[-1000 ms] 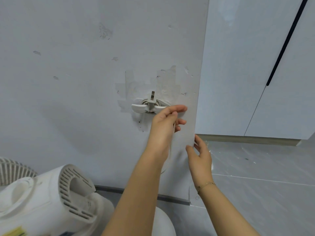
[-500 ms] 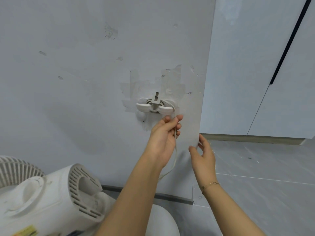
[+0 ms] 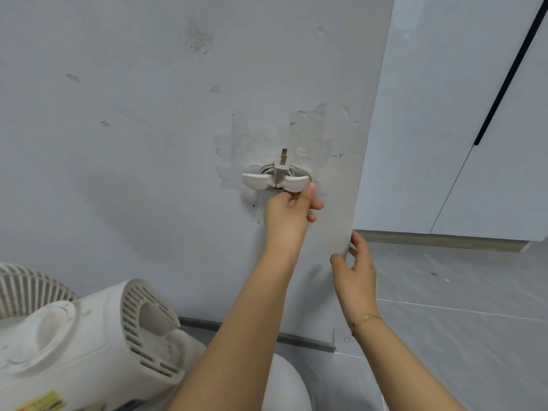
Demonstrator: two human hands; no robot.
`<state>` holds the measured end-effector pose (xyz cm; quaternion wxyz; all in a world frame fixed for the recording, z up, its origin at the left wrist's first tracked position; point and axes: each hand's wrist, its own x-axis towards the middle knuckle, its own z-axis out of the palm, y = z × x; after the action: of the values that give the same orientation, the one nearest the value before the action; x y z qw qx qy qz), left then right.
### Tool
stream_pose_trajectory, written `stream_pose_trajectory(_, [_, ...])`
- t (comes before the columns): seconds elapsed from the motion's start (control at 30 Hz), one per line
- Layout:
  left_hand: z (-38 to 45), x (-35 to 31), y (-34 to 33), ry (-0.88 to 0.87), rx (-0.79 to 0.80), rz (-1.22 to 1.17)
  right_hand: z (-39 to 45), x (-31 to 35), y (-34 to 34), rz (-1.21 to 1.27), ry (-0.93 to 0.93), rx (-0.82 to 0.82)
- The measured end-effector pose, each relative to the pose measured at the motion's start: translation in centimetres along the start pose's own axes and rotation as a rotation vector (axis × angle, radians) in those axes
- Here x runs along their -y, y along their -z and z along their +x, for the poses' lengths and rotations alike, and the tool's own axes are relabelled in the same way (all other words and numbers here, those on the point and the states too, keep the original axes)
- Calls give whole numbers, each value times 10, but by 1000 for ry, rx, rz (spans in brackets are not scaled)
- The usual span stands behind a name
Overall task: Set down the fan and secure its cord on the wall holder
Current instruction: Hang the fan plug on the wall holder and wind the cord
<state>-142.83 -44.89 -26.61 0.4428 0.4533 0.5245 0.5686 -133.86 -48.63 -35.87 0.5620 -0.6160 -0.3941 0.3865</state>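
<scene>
Pinching the cord (image 3: 268, 169) coiled on the wall holder (image 3: 275, 181), left hand (image 3: 289, 212); right hand (image 3: 357, 275) spread.

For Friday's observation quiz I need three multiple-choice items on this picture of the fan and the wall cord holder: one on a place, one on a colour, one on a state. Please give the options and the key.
1. Where is the fan?
A. lower left, by the wall's foot
B. hanging from the cord holder
C. beside the cabinet doors on the right

2. What colour is the wall cord holder?
A. black
B. off-white
C. red

3. What is the right hand doing?
A. gripping the plug
B. lifting the fan
C. holding nothing, fingers relaxed at the wall's corner

Key: 1 A, the fan sits low at the left edge of the view. 2 B, its two wings are pale like the cord coiled behind them. 3 C, only the left hand is up at the holder, fingers curled at its right wing.
</scene>
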Motion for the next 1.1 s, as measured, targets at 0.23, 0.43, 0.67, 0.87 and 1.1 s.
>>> stream_pose_trajectory(0.23, [1, 6, 6, -124, -64, 267, -1, 0, 0, -20, 13, 4])
stream_pose_trajectory(0.43, [3, 13, 8, -166, -137, 396, -3, 0, -2, -36, 19, 7])
stream_pose_trajectory(0.67, [2, 18, 3, -225, -160, 544, -3, -1, 0, -33, 8, 29])
stream_pose_trajectory(0.87, [5, 12, 20, -202, -167, 725, 0, -1, 3, -5, -1, 31])
stream_pose_trajectory(1.1, [11, 13, 45, -137, -76, 574, 0, 3, 4, 12, -16, 31])
